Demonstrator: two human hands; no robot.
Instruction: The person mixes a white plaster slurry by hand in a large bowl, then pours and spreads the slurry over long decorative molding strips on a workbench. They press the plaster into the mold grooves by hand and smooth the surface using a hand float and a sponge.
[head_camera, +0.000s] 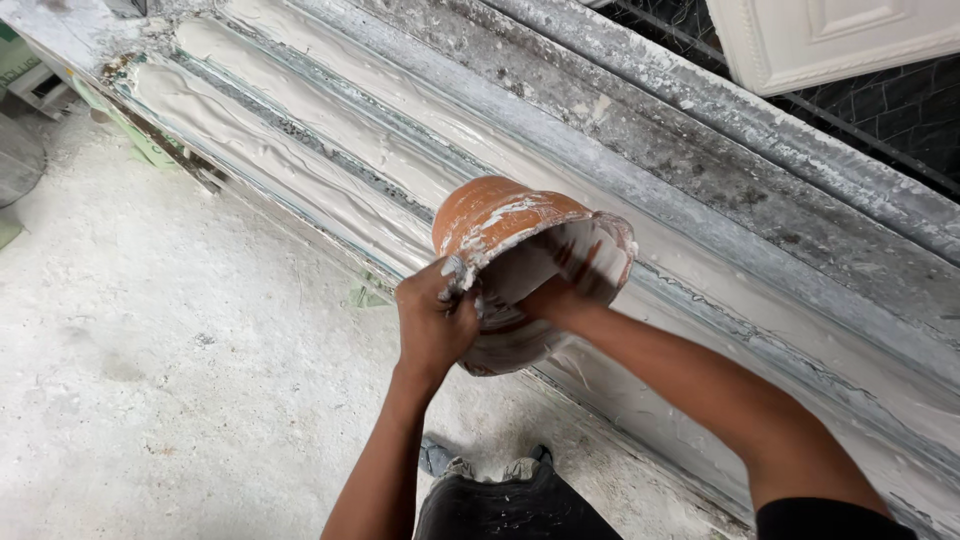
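Observation:
An orange rubber bowl (490, 212), smeared with white plaster, is tipped on its side above a long mould (300, 160) filled with wet white plaster. My left hand (432, 322) is shut on the bowl's near rim. My right hand (565, 290) reaches inside the bowl, fingers spread against its plaster-coated inner wall; whether it holds anything there I cannot tell.
The long grey plaster-caked bench (720, 190) runs diagonally from top left to bottom right. A white dusty floor (150, 350) lies to the left. A white moulded panel (830, 35) leans at top right over black wire mesh (900, 110). My shoes (480, 465) show below.

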